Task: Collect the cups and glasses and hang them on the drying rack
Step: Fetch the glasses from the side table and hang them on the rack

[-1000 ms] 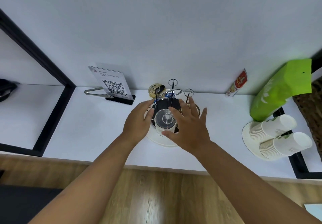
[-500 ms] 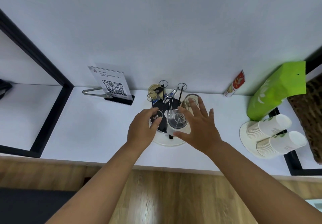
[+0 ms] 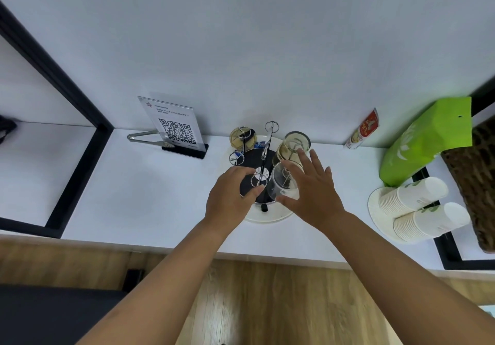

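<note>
Both arms reach in from the bottom: the left hand is curled at the black base of the rack, thumb and fingers around its edge, while the right hand is spread wide with straight fingers against a clear glass hanging upside down on a peg. Behind it a second glass hangs too (a third one sits at the back left, can't tell if it's hung), and the whole rack stands in a white tray on the counter. Off right, paper cups lie stacked on a plate.
</note>
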Tool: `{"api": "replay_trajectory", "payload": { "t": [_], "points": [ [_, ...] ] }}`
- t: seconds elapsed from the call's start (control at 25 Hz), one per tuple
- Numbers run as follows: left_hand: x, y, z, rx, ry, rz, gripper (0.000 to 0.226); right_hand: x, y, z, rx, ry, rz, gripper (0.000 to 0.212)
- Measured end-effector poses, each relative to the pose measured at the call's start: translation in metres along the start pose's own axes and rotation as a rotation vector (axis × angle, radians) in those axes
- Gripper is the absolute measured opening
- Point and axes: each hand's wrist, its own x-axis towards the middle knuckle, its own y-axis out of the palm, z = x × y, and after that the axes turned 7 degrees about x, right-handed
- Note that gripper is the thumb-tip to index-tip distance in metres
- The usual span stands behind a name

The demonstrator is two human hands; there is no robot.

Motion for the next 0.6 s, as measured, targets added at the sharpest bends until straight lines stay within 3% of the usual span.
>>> {"api": "replay_trajectory", "payload": {
  "t": [0.28, 0.6],
  "points": [
    [-0.007, -0.02, 0.007, -0.014, -0.025, 0.105, 0.063, -0.003, -0.01, 0.008, 0.038, 0.012, 0.006, 0.084],
    [-0.032, -0.09, -0.036, 0.013, 0.027, 0.013, 0.058, -0.023, -0.089, 0.042, 0.232, -0.063, 0.009, 0.078]
  ]
}}
